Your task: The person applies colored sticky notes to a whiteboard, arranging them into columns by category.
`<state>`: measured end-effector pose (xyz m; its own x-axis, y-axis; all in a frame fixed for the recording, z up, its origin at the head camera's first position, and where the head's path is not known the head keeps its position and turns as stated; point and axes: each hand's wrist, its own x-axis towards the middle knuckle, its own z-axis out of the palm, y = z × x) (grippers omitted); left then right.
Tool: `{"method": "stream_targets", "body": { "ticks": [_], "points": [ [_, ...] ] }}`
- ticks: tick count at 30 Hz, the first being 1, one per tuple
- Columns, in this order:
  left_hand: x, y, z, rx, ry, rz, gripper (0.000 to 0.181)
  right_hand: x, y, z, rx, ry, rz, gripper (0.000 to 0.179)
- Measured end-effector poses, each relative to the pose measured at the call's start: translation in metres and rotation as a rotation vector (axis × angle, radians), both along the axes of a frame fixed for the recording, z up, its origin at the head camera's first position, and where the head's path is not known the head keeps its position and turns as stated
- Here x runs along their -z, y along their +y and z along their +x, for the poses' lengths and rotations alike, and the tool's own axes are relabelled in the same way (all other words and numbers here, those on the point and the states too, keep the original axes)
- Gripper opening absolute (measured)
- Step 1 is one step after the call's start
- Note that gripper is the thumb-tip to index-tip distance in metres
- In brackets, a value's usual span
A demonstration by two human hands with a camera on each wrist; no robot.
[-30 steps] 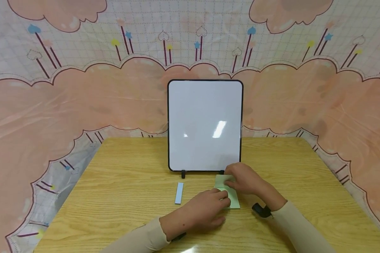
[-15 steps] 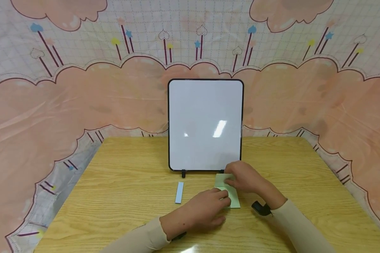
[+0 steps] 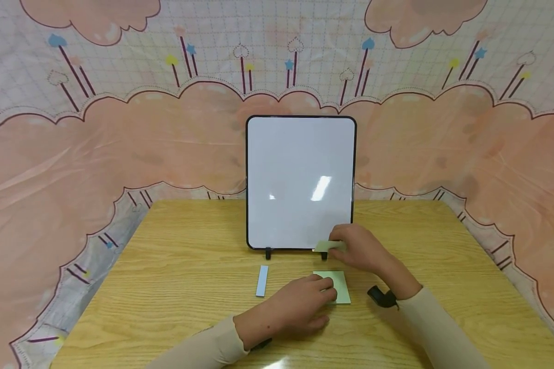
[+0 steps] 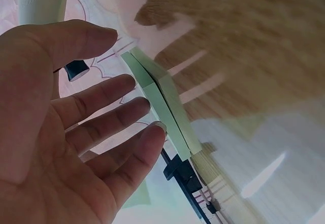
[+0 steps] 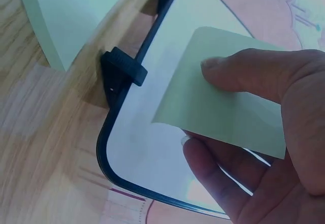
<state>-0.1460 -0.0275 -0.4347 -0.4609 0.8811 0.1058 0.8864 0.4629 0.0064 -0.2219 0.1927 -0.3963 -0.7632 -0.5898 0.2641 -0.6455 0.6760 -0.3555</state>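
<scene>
One green sheet [image 5: 203, 104] is pinched by the right hand [image 3: 361, 249]. The left hand [image 3: 302, 305], fingers loose, touches a green pad [image 3: 342, 288].

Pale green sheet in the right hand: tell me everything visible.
The pale green, paper-like sheet looks thin and matte, slightly bowed, with no writing visible on its exposed face. The right hand pinches it, thumb on that face, fingers behind. It's raised off the wood-grain table, foreshortened in the head view, before the lower right part of the black-framed whiteboard. Can't tell whether they touch.
</scene>
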Motion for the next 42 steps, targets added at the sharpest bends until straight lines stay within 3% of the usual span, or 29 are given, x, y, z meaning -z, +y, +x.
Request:
{"method": "stream_targets", "body": {
  "ticks": [14,28,35,42],
  "points": [
    [-0.002,-0.001,-0.002,0.004,-0.048,-0.003,0.028,-0.006,-0.004,-0.003,0.062,0.169,-0.073,0.013],
    [-0.002,-0.002,-0.002,0.006,-0.053,0.001,0.027,-0.005,-0.013,-0.012,0.079,0.481,-0.196,0.026],
    [0.001,-0.003,-0.002,0.007,-0.033,-0.002,0.03,-0.006,-0.017,-0.015,0.102,0.568,-0.218,0.027],
    [0.002,-0.003,-0.002,-0.003,-0.058,-0.004,0.029,-0.005,-0.019,-0.022,0.121,0.673,-0.22,0.033]
  ]
}}
